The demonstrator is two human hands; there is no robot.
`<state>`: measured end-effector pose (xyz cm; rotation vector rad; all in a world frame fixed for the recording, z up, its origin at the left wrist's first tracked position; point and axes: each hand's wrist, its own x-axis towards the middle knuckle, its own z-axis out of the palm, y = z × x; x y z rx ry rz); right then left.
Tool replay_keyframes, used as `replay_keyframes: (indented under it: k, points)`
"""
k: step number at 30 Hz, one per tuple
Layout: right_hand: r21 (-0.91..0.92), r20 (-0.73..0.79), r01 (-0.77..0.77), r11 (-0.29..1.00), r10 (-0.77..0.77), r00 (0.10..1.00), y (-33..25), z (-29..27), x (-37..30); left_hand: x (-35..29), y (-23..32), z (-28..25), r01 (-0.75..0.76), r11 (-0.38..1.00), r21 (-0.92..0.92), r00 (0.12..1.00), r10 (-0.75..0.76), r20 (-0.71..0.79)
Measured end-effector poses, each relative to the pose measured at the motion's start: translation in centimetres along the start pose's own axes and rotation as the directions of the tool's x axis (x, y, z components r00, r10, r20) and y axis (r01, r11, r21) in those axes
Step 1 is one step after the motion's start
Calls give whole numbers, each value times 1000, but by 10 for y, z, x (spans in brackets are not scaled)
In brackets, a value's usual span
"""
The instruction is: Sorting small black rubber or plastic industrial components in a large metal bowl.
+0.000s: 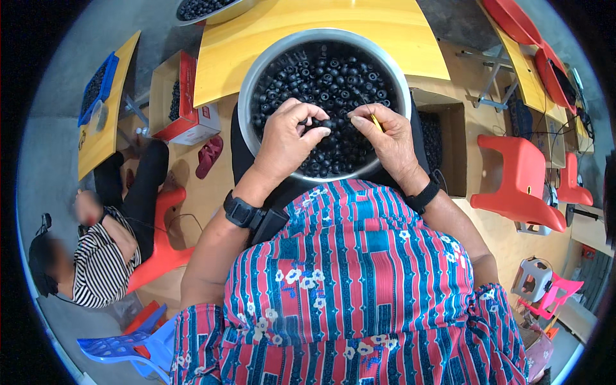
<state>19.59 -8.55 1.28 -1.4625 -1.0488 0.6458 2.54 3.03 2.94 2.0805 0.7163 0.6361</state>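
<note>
A wide steel basin [402, 90] rests over my lap against the yellow table, holding many small black round parts [330, 80] with holes in their middles. Above its near half, my left hand [282, 138] pinches one small black part [326, 124] between thumb and forefinger. My right hand [393, 142] is closed on a thin tool with a yellow handle [376, 122]; a dark slender end points up and left from the fingers. The kind of tool is too small to tell. The two hands are a short way apart.
The yellow table [308, 14] lies ahead, with another metal bowl [221, 14] at its far left. A carton [457, 147] stands right of my legs, a red-and-white box [192, 125] to the left. Red stools [520, 179] stand right. Another person [106, 263] sits at left.
</note>
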Motion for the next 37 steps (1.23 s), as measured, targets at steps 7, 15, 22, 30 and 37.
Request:
replay_keyframes:
  k: [7, 15, 22, 30, 37]
  points:
    - [-27, 174, -58, 998, 62, 983, 1, 4, -2, -9, 14, -2, -7, 996, -90, 1000, 10, 29]
    - [21, 249, -79, 997, 71, 966, 1, 4, -3, -16, 3, 8, 135, 904, -405, 990, -109, 87]
    - [-50, 219, -22, 999, 33, 975, -6, 2, -5, -20, -4, 14, 322, 678, -660, 945, -194, 262]
    - [103, 385, 26, 994, -64, 921, 4, 1, -3, -24, -15, 13, 329, 703, -631, 934, -146, 326]
    - [-14, 383, 41, 999, -33, 923, -2, -1, -2, -31, -20, 17, 496, 355, -792, 868, -240, 435]
